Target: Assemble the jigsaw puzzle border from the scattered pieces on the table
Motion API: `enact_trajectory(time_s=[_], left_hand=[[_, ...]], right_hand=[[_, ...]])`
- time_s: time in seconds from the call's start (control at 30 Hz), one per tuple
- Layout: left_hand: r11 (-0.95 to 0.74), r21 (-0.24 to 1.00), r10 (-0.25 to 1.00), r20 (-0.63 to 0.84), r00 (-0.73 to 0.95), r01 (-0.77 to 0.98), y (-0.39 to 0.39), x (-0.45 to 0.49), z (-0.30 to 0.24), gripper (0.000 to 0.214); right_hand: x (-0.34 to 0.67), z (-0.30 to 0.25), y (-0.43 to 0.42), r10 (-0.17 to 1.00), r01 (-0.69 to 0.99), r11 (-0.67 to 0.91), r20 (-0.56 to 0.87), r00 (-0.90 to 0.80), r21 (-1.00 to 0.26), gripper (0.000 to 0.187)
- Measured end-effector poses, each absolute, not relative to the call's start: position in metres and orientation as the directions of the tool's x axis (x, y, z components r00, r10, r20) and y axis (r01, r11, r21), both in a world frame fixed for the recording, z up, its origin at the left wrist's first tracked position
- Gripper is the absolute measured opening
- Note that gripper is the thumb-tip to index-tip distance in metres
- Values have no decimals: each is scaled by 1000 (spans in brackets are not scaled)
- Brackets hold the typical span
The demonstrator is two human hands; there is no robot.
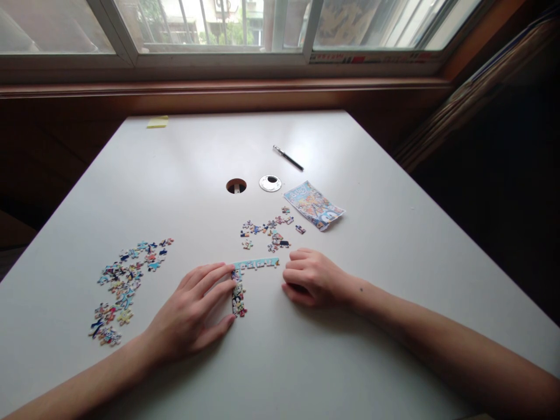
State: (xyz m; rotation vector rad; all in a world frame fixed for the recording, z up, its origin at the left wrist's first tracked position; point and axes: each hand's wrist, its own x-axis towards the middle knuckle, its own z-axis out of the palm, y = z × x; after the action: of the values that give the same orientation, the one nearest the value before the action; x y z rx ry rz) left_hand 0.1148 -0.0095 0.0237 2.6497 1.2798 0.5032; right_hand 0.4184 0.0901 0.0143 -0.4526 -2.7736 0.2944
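In the head view, the white desk (188,186) fills most of the frame, below a window (210,26) along the top edge. At the centre, slightly below the middle, lies the joined puzzle section (237,296): a light-blue arm runs rightward and a darker, many-coloured arm runs down from its left end, making a corner.

The left hand (192,309), left of centre, lies flat and spread, fingertips at the corner's upper left and thumb by the foot of the downward arm. This grip seems meant to brace the outer edge so the joints do not slip.

The right hand (315,279), right of centre, rests on the desk with its fingers curled in, just beside the light-blue arm's right end. Whether a piece is pinched inside cannot be told.

Loose pieces lie in two groups: a larger scatter (126,286) at the left and a smaller cluster (275,238) just above the section, probably parted to leave working room between. The printed picture sheet (312,204), above the right hand, lies face up, likely for easy reference. A pen (289,158) lies farther up, apparently set aside.
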Motion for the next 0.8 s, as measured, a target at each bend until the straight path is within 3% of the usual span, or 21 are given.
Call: enact_trajectory(time_s=[0.8], left_hand=[[-632,283,775,229,590,721,-9,115,23,43]], right_hand=[[419,16,90,342,274,927,280,-897,-255,26]])
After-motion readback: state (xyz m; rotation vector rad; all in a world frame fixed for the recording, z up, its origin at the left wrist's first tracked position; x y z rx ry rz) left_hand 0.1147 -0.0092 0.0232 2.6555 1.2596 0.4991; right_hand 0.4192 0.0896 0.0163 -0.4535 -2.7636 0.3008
